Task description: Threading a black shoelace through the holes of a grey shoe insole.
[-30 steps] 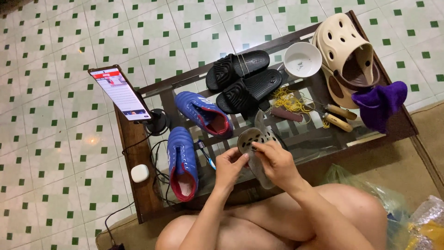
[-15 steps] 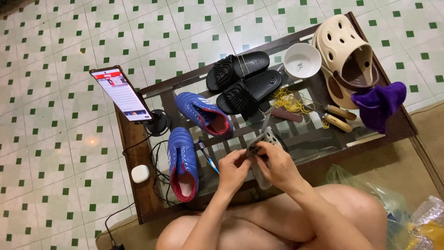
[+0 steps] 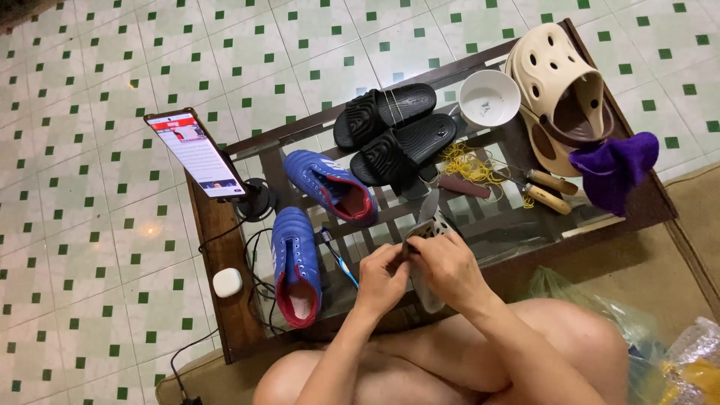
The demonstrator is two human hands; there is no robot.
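Both hands are working close together over the near edge of the glass-topped table [image 3: 637,214]: the left hand [image 3: 381,276] and the right hand [image 3: 448,268] are pinching a grey perforated insole [image 3: 433,229], folded between the fingertips, just right of the nearer blue football boot [image 3: 295,264]. Judging by the grip, keeping both thumbs pressing firmly near the fold should be stopping it springing open. Further out are lying the second blue boot [image 3: 330,184], wooden-handled tools [image 3: 546,190] and yellow thread [image 3: 466,163], then black slides [image 3: 394,127], a white bowl [image 3: 489,97], a beige clog [image 3: 562,94] and a propped phone [image 3: 196,154].
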